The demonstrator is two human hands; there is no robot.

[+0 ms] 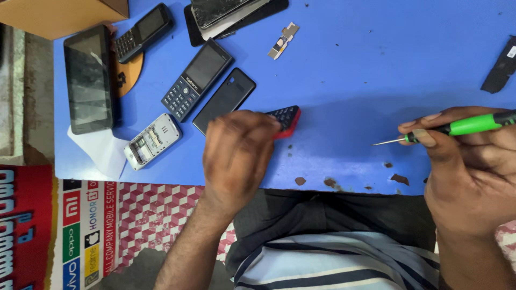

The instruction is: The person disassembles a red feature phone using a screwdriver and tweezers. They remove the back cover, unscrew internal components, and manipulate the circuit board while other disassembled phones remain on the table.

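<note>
My left hand (239,153): it rests over the red phone (285,119) on the blue desk (376,70). My fingers are curled down on it, but the picture is blurry there, so I cannot tell how tight my hold is.
My right hand (467,172): it is closed tight around a screwdriver (457,128) with a green and black handle. The thin metal tip points left, toward the red phone.
Where the red phone is: near the front edge of the desk, right under my left fingers. Only one end sticks out.
How the red phone looks: small, red on the sides, with dark keys on top. Most of it is hidden by my hand.
What could go wrong: the sharp tip could slip and poke my left hand, because that hand is in its way. I think the phone could also slide off the desk, as it lies close to the edge.
Other things close by: a black back cover (224,100) just beside my left hand, a dark blue phone (196,78) next to that, and a silver phone with its back off (152,140).
Further away: a small black tablet (87,78) on the left.
</note>
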